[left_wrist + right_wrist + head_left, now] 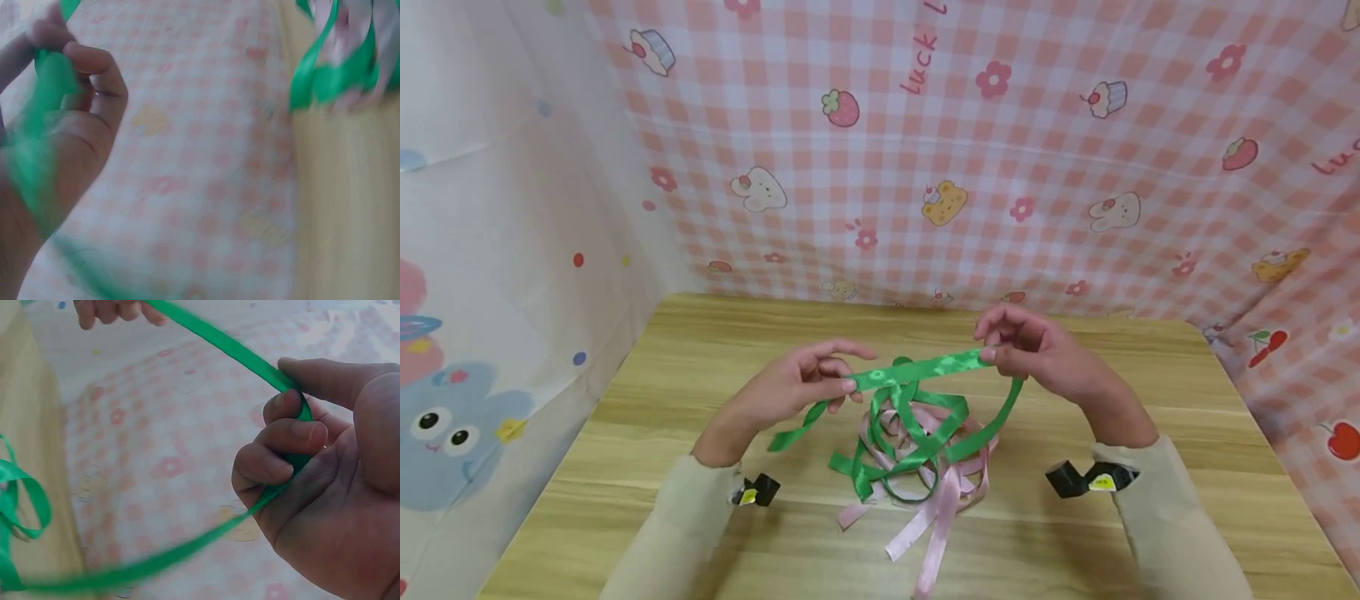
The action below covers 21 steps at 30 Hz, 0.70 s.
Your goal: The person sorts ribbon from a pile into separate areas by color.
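Observation:
A green satin ribbon (pixel 925 368) is stretched between both hands above the table. Near one end, my left hand (pixel 801 379) pinches it between thumb and fingers; a short tail hangs below that hand. My right hand (pixel 1037 350) pinches the other end of the stretch, and in the right wrist view the ribbon (pixel 219 340) runs under its curled fingers (pixel 269 464) and across the palm. From there it loops down to a loose heap. In that heap, green coils lie over a tangled pink ribbon (pixel 947 500), whose ends trail toward the front.
The wood-grain table (pixel 647 400) carries the heap at its middle. Behind it hangs a pink checked cloth (pixel 880 167) with cartoon prints, and a white printed cloth (pixel 497 208) hangs at the left. Small black cameras (pixel 1067 479) are strapped to both sleeves.

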Motion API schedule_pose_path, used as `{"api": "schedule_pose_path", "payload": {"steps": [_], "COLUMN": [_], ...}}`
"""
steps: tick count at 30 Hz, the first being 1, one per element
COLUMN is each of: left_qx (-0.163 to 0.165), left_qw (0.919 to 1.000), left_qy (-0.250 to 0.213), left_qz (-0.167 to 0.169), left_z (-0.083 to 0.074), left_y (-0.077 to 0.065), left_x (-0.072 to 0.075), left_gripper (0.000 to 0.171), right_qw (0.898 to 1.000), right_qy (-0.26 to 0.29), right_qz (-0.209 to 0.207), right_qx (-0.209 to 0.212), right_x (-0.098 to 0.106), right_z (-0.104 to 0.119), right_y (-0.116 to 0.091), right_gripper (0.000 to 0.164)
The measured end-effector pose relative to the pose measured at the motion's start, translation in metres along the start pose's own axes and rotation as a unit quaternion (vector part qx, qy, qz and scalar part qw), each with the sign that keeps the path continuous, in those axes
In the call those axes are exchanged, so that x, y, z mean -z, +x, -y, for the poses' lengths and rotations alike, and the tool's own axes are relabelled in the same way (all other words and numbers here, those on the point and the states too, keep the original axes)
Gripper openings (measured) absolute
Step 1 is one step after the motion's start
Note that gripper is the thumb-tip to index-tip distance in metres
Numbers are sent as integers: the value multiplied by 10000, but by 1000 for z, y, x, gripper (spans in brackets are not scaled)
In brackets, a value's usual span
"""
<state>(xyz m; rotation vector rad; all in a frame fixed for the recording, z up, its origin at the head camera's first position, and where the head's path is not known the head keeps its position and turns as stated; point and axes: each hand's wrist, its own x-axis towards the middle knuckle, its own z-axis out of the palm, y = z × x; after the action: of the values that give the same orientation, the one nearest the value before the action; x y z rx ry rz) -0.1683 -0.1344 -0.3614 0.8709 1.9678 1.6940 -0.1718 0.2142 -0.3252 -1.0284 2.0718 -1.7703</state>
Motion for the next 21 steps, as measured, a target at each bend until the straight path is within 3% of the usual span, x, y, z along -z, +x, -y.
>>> {"api": "schedule_pose_path", "payload": {"steps": [4, 6, 10, 16, 21], "left_qx": [41, -6, -104, 49, 182], "left_qw": [9902, 9853, 9904, 9957, 9928], "left_qy": [1299, 1569, 1204, 719, 769], "left_qz": [-509, -680, -669, -585, -901], "left_z": [-12, -14, -12, 0, 7], "left_y": [-15, -21, -29, -47, -59], "left_x": [6, 9, 15, 34, 47], "left_gripper": [34, 33, 33, 38, 38], "right_qw": [9993, 9985, 9967, 9959, 9929], "right_qy": [-355, -521, -758, -867, -996], "right_qz": [-99, -164, -240, -269, -602], "right_qx": [86, 100, 155, 7, -242], "right_x": [8, 13, 20, 30, 42], "right_z": [14, 17, 21, 24, 20], "right_y": [-9, -13, -20, -33, -50], "right_gripper": [23, 21, 17, 15, 17]}}
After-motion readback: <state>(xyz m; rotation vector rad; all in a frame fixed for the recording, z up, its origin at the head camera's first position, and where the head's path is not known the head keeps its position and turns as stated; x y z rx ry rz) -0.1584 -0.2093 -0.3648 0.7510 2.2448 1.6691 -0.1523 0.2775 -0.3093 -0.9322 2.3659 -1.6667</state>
